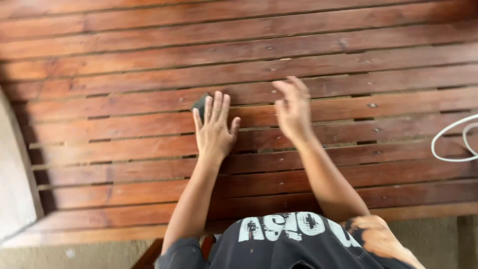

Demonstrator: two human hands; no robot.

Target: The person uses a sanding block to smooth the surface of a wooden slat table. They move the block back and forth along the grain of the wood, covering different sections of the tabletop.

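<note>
Nearest edge: a black short-sleeved shirt with pale print (289, 239) fills the bottom of the head view; both bare forearms reach forward from it over the table.
Floor: a strip of grey, speckled ground (74, 254) shows just below the table's near edge.
Surface: a reddish-brown slatted wooden table (124, 194), its long boards running left to right with dark gaps between them and small screw heads here and there; the wood looks worn and streaked.
Left hand: the left hand (215, 130) lies palm down on the slats, fingers straight and slightly spread, gripping nothing; its fingertips cover the near part of the dark object.
Right hand: the right hand (294, 109) is raised just above the boards, blurred, fingers loosely curved and unclenched, grasping nothing.
Object: a small dark grey-green flat object (200, 104) sits on the table under and just beyond the left fingertips, mostly hidden; its kind cannot be told.
Left side: a pale grey flat surface (12, 174) adjoins the table's left end.
Right side: a looped white cable (450, 142) lies on the slats at the right edge, well apart from both hands.
</note>
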